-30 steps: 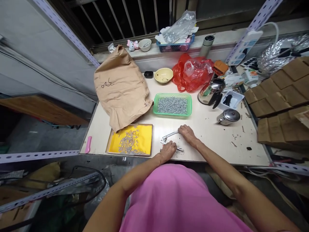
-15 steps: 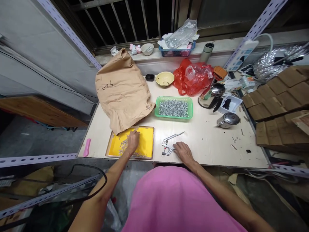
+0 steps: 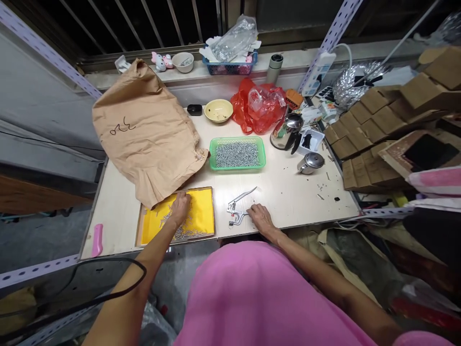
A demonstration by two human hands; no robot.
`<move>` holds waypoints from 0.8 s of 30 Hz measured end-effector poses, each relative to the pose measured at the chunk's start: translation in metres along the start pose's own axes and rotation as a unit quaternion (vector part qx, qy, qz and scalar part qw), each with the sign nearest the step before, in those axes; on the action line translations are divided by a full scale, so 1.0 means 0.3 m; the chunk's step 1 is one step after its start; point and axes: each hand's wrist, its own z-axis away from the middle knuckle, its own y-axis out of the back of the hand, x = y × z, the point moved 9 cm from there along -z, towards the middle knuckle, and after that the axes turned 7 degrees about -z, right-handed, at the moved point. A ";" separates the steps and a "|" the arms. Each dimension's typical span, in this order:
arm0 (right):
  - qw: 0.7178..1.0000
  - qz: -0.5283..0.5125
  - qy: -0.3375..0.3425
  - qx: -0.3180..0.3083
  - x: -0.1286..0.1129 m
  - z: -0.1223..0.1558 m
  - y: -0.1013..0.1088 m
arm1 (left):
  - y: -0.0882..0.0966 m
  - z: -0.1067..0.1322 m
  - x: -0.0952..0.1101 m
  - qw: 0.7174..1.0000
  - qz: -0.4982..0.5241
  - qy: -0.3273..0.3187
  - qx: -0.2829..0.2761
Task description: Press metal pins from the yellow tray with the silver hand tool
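Note:
My left hand [image 3: 180, 206] reaches into a shallow tray with a yellow bottom [image 3: 201, 206]. Its fingers are curled and pressed together; what they hold, if anything, is hidden. Small metal pins [image 3: 189, 234] lie scattered in that tray around the hand. My right hand [image 3: 262, 217] lies palm down on the table, fingers loosely stretched. Its fingertips are at the handle end of silvery hand pliers [image 3: 236, 213], which lie with their handles spread. A green basket [image 3: 237, 168] full of similar small metal pieces stands behind the pliers.
A large brown paper sack [image 3: 147, 134] overlaps the tray's back edge. Behind the basket are a cream bowl [image 3: 218, 111] and a red plastic bag [image 3: 248, 108]. A kettle [image 3: 287, 132] and lidded metal cup [image 3: 310, 163] stand right; a pink handle-like piece [image 3: 97, 240] lies left.
The camera view has swung to the right, so the table appears shifted left. My left hand has moved slightly within the tray. My right hand stays by the pliers.

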 end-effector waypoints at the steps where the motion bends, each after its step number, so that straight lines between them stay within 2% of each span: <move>1: 1.000 0.003 -0.001 -0.002 -0.003 0.000 0.007 | -0.001 0.003 0.009 1.000 -0.028 -0.011 -0.003; 3: 1.000 0.006 0.011 0.001 -0.023 -0.002 0.027 | -0.010 0.021 0.035 0.993 -0.110 -0.039 -0.018; 5: 0.998 0.003 0.055 -0.002 -0.069 -0.011 0.043 | -0.012 0.048 0.057 0.990 -0.132 -0.039 -0.016; 7: 0.992 -0.002 0.121 -0.028 -0.134 -0.024 0.043 | -0.020 0.083 0.087 0.994 -0.103 -0.028 -0.011; 10: 0.982 -0.001 0.176 -0.073 -0.197 -0.049 0.028 | -0.065 0.146 0.130 0.999 0.019 0.029 -0.033; 13: 0.985 0.006 0.154 -0.076 -0.190 -0.069 0.023 | -0.148 0.222 0.173 0.976 0.161 0.114 -0.093; 16: 0.993 0.002 0.096 -0.071 -0.137 -0.066 0.020 | -0.210 0.286 0.228 0.944 0.258 0.159 -0.126; 19: 0.995 0.001 0.058 -0.083 -0.095 -0.053 0.013 | -0.248 0.327 0.250 0.916 0.318 0.201 -0.140; 24: 0.991 0.017 0.033 -0.126 -0.062 -0.063 0.019 | -0.275 0.357 0.241 0.876 0.382 0.253 -0.150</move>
